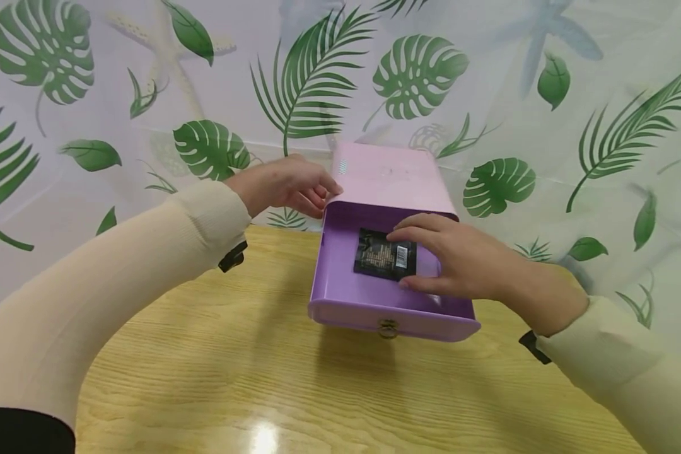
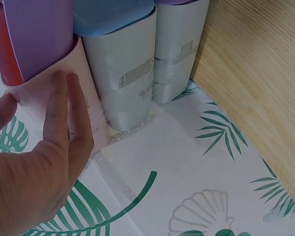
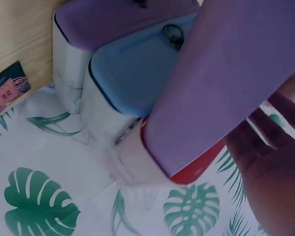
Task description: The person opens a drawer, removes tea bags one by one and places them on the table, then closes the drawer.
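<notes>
A purple drawer (image 1: 340, 293) with a ring pull is slid out of a pink casing (image 1: 391, 176). Inside it lies a flat black packet (image 1: 374, 255) with a barcode label and small print. My right hand (image 1: 459, 255) reaches over the drawer's right side, thumb and fingers spread, fingertips overlapping the packet's right part. My left hand (image 1: 295, 183) rests at the casing's front left corner. Its thumb is up by the top edge and its extended fingers (image 2: 56, 115) lie against the side.
Under the pink casing are two more pale casings, with a blue drawer (image 3: 132, 69) and a purple drawer front (image 3: 118, 22). A dark card with red print (image 3: 10, 91) lies on the wooden table (image 1: 215, 366). A leaf-patterned cloth (image 1: 164, 82) hangs behind.
</notes>
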Motion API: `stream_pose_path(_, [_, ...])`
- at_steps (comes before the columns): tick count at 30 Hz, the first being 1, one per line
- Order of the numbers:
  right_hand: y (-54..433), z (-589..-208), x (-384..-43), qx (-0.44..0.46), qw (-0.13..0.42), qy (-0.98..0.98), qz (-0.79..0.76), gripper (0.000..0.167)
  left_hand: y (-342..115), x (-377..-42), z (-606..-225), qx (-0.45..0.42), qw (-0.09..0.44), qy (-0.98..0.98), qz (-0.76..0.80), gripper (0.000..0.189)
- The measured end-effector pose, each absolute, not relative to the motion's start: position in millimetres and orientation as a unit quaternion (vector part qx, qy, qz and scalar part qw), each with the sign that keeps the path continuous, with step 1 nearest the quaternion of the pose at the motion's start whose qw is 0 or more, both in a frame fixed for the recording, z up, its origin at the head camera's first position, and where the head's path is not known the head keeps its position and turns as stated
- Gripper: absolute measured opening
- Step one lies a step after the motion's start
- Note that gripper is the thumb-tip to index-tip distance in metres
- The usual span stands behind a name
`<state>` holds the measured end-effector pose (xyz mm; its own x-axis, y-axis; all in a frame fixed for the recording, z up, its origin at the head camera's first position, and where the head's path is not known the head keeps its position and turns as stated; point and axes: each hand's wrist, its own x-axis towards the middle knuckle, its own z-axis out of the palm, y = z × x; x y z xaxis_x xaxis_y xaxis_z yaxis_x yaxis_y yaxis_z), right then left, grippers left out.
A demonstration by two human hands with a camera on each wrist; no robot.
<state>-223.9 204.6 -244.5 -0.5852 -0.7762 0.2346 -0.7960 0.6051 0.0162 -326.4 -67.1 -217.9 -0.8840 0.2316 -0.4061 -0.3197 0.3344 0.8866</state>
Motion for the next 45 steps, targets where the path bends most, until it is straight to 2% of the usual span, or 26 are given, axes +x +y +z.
stream_pose_path(2, [198, -246, -223, 0.429, 0.064, -0.901, 0.024, 0.075, -67, -327, -218, -0.027, 0.238, 0.781, 0.576, 0.024])
stream_pose_path(5, [191, -249, -224, 0.425, 0.028, -0.905, 0.0, 0.092, -67, -327, -219, -0.027, 0.237, 0.782, 0.576, 0.027])
stream_pose_path(8, [187, -252, -228, 0.429, 0.018, -0.903, -0.015, 0.102, -67, -327, -220, -0.026, 0.239, 0.783, 0.574, 0.029])
stream_pose_path(11, [183, -254, -232, 0.427, 0.022, -0.903, -0.033, 0.104, -67, -328, -220, -0.025, 0.24, 0.781, 0.576, 0.03])
stream_pose_path(14, [177, -257, -238, 0.414, 0.029, -0.908, -0.057, 0.095, -67, -327, -220, -0.024, 0.239, 0.779, 0.579, 0.028])
stream_pose_path(23, [171, -258, -249, 0.437, 0.08, -0.893, -0.063, 0.046, -68, -328, -219, -0.023, 0.239, 0.777, 0.582, 0.024])
stream_pose_path(29, [170, -253, -245, 0.422, 0.075, -0.903, -0.038, 0.027, -68, -327, -218, -0.023, 0.239, 0.78, 0.577, 0.021])
stream_pose_path(40, [179, -235, -237, 0.416, 0.087, -0.905, 0.01, 0.03, -67, -328, -219, -0.027, 0.241, 0.778, 0.579, 0.021])
stream_pose_path(45, [188, -228, -236, 0.417, 0.104, -0.902, 0.05, 0.026, -67, -328, -219, -0.026, 0.239, 0.785, 0.571, 0.022])
